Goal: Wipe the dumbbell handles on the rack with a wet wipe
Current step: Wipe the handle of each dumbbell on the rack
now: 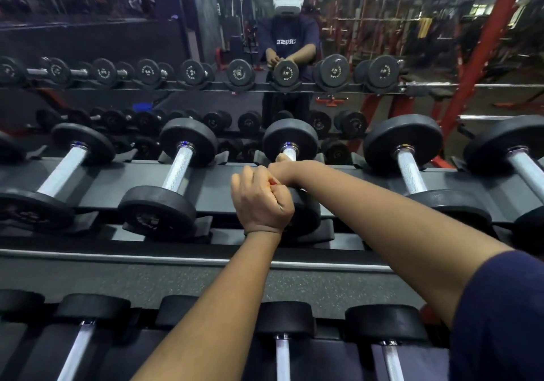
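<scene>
A row of black dumbbells with silver knurled handles lies on the top tier of the rack (219, 179). My right hand (285, 169) curls round the handle (290, 151) of the middle dumbbell (290, 135), just short of its far head. Most of that hand's fingers are hidden, and no wipe shows clearly under it. Just in front of it, my left hand (260, 201) is a tight fist over the dumbbell's near head (307, 214). It pinches a small red thing (273, 181) between its fingers. The two hands touch.
Neighbouring dumbbells lie left (179, 168) and right (410, 171) of the middle one, with more at both ends. A lower tier of dumbbells (282, 348) sits close to me. A wall mirror (117, 42) behind the rack reflects the gym and me.
</scene>
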{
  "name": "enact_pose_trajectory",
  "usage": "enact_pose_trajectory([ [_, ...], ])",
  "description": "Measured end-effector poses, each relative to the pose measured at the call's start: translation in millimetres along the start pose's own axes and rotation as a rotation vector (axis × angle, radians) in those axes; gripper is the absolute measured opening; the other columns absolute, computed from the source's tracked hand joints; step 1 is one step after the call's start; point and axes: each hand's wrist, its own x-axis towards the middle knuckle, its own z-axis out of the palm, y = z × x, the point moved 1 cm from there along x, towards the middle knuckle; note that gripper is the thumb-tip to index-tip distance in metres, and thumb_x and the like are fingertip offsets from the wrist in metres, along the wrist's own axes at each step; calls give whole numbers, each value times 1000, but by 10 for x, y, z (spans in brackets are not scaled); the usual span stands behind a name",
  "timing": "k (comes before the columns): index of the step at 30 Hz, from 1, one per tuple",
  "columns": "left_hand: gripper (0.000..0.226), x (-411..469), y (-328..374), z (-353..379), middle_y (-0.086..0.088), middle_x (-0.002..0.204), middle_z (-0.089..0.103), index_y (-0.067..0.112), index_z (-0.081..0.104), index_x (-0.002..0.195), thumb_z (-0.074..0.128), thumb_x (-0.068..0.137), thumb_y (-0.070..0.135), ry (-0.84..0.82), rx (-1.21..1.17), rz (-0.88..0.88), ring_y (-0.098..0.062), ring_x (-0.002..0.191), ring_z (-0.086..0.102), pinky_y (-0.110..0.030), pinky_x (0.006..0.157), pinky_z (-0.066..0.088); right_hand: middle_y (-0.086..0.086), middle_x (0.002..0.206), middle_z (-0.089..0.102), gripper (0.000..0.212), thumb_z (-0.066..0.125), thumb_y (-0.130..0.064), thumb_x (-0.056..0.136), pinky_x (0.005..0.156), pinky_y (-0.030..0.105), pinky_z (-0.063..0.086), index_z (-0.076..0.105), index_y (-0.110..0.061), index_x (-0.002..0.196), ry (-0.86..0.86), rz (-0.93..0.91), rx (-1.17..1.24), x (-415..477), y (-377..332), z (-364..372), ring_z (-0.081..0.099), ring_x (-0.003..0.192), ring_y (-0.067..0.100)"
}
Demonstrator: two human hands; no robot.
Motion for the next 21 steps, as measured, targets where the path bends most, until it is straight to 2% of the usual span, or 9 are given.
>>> enact_pose_trajectory([
  [2,16,4,-9,-5,-8,63,45,10,44,59,33,65,21,-2,-2,-8,-17,63,29,-29,61,20,0,94,46,32,32,-12,98,84,28,21,38,-16,67,-4,-8,-13,18,-7,-29,42,101,20],
  [8,16,7,-29,-2,-8,62,44,9,44,59,33,66,19,15,-11,9,-18,61,29,-30,59,24,3,86,57,22,42,-15,94,76,31,34,53,-10,75,101,-58,24,-45,69,-50,50,85,20],
  [10,17,19,-33,-2,-7,61,43,9,44,58,33,66,19,16,-8,6,-18,61,29,-30,59,24,0,87,57,29,37,-13,95,87,32,36,44,-17,67,63,-41,9,-75,55,-41,51,92,22],
  [12,17,19,-33,-3,-7,61,43,9,44,59,33,67,19,8,-10,-3,-18,61,29,-30,59,23,2,100,60,24,34,-13,96,100,36,34,45,-17,75,23,-29,48,-133,34,-49,51,106,22],
  [14,17,7,-24,-16,-8,61,44,9,45,59,34,67,20,2,5,0,-18,61,29,-30,59,23,-1,91,56,21,36,-13,96,86,30,36,47,-17,78,8,-22,97,-210,46,-78,47,100,21],
  [16,18,3,-2,-23,-9,61,44,9,45,60,34,68,20,-20,33,17,-18,61,30,-30,59,22,-5,74,48,25,40,-11,93,64,23,32,48,-19,70,29,-18,197,-285,96,-72,45,83,16],
  [17,18,2,12,-23,-9,61,45,8,45,61,34,68,20,-35,48,25,-19,61,30,-30,59,21,-7,70,47,26,44,-10,91,60,22,30,50,-20,68,58,-16,263,-339,117,-61,43,75,13],
  [19,20,5,34,-20,-10,62,46,8,47,63,33,69,21,-65,84,35,-19,62,30,-30,60,20,-13,66,49,23,51,-7,89,60,19,33,59,-21,72,126,-43,374,-455,154,-43,43,66,7],
  [21,22,16,37,-22,-11,63,47,8,48,65,32,70,22,-83,114,32,-20,63,31,-31,60,20,-22,67,52,20,56,-4,88,59,6,35,69,-19,91,196,-77,412,-580,174,-36,48,63,-3],
])
